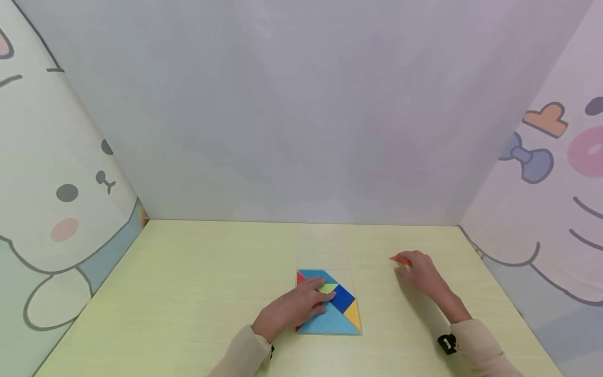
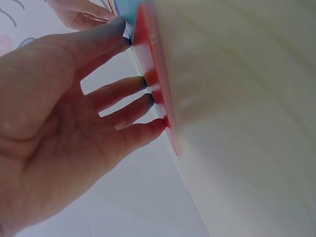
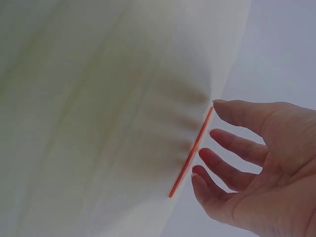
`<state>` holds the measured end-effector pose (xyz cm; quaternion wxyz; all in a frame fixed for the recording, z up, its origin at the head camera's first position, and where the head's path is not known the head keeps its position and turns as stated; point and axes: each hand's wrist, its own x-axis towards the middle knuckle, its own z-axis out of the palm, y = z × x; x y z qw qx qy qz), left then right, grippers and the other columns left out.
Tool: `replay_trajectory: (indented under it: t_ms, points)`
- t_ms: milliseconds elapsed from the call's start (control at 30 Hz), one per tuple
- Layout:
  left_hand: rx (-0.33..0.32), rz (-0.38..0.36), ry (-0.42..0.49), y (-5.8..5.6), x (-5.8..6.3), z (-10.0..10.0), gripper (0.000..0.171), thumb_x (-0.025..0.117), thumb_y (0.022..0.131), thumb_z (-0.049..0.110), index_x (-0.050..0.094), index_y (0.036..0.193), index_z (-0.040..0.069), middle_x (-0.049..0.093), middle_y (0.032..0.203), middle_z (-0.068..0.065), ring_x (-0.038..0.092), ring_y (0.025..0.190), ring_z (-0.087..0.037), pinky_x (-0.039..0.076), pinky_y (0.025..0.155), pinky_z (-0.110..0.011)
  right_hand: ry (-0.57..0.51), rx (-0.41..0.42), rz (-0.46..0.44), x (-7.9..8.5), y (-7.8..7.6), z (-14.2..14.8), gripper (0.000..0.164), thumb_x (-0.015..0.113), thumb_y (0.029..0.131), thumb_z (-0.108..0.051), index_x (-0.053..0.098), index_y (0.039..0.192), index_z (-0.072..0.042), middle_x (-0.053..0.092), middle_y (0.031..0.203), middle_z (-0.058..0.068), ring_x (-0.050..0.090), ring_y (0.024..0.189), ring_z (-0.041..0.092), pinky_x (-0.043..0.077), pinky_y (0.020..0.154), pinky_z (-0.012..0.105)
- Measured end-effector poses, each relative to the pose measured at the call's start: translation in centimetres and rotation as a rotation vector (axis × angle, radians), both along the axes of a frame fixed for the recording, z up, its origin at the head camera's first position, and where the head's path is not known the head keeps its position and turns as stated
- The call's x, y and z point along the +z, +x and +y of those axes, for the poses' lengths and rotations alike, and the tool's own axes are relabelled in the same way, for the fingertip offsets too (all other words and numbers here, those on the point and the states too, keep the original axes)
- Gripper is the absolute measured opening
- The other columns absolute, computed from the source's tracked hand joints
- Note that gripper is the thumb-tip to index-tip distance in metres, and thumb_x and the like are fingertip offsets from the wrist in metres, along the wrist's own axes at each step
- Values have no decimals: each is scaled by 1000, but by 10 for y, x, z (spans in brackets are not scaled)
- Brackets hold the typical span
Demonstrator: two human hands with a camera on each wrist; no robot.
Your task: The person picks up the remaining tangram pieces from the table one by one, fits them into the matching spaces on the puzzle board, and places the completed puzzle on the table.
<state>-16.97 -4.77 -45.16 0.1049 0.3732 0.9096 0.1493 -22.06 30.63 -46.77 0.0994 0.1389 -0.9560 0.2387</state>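
Observation:
A tangram puzzle sits in a thin clear tray [image 1: 330,333] on the table, its coloured pieces fitted together. They include a light blue triangle [image 1: 327,322], a dark blue square [image 1: 343,298], a yellow triangle [image 1: 353,315] and a red piece [image 2: 148,49]. My left hand [image 1: 294,309] rests on the puzzle with fingers spread, fingertips on the pieces, covering part of them. To the right, my right hand [image 1: 421,272] is over an orange tangram piece [image 3: 191,152] lying flat on the table. Its fingers are loosely bent, close above the piece; whether they touch it is hard to tell.
A pale wood-look table [image 1: 212,283] spreads around the puzzle. Behind it stands a plain grey-white backdrop [image 1: 301,115]. Side panels with cartoon drawings [image 1: 70,209] close off the left and right edges.

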Motion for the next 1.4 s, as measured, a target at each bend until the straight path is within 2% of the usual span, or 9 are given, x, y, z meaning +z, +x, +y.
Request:
replay_trajectory:
  t_ms: [200,433,567,867,1167,1400]
  points:
    - [11,-8,-1,0,-1,0,46,62,104,23,54,150,21,45,157,-9,39,147,-23,40,114,-33,-25,-20,-60,2,-2,5,31,78,86,0,68,113,13,65,106,29,60,93,41,50,78,56]
    - [-2,12,0,0,0,0,46,63,104,23,55,149,21,47,156,-9,40,146,-23,40,114,-32,-15,2,-25,0,-5,12,34,78,85,2,66,114,13,61,112,36,59,96,49,51,77,59]
    - [-6,25,-1,0,-1,0,46,63,104,23,55,149,20,47,156,-9,40,145,-23,40,114,-32,-4,26,3,-1,-6,16,33,78,85,3,66,114,13,62,110,36,59,97,51,50,77,60]
    - [-8,24,7,0,-2,-1,46,62,104,23,55,149,20,47,155,-10,41,145,-24,41,113,-32,17,76,74,-4,-9,23,30,78,83,7,67,110,12,65,107,31,62,94,46,51,75,55]
    - [-3,11,-9,0,0,0,46,63,104,23,55,149,22,46,157,-9,39,146,-23,40,114,-32,22,70,63,-5,-11,25,29,77,84,8,66,110,14,67,105,31,61,99,49,50,81,62]
    - [-1,3,-9,-1,-1,0,46,62,104,23,55,149,21,45,157,-9,39,146,-23,39,115,-33,29,66,43,-7,-13,27,30,77,83,9,66,110,15,68,104,30,61,97,48,50,81,61]
